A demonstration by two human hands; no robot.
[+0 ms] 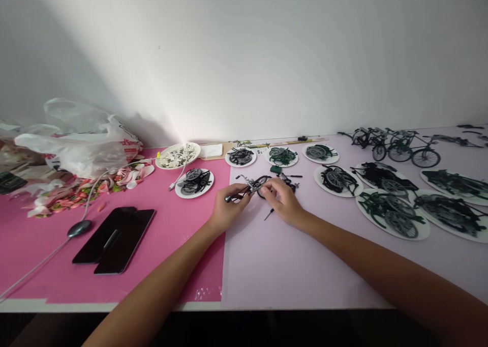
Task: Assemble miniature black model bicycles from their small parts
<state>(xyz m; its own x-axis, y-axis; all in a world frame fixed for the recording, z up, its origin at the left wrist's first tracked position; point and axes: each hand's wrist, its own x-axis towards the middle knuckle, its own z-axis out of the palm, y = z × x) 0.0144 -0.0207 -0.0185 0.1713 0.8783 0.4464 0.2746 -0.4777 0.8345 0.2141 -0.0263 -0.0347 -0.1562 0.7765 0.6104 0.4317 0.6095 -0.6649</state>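
Observation:
Near the middle of the table, my left hand (230, 204) is closed around part of a small model bicycle (251, 185) with thin handlebars and a dark wheel. My right hand (281, 198) has its fingers pinched at the wheel of the same model, from the right side. A dark rounded end sticks out at the left of my left hand. Just beyond my right hand are dark small parts and a green piece (275, 169). A thin screwdriver-like tool (269, 214) lies below the hands.
White plates of dark bicycle parts (208, 185) lie around, several on the right. Assembled model bicycles (400, 148) stand at the back right. On the left are two phones (131, 245), a cable with a dark oval device (79, 228), plastic bags (84, 143) and a plate of pale pieces (157, 163).

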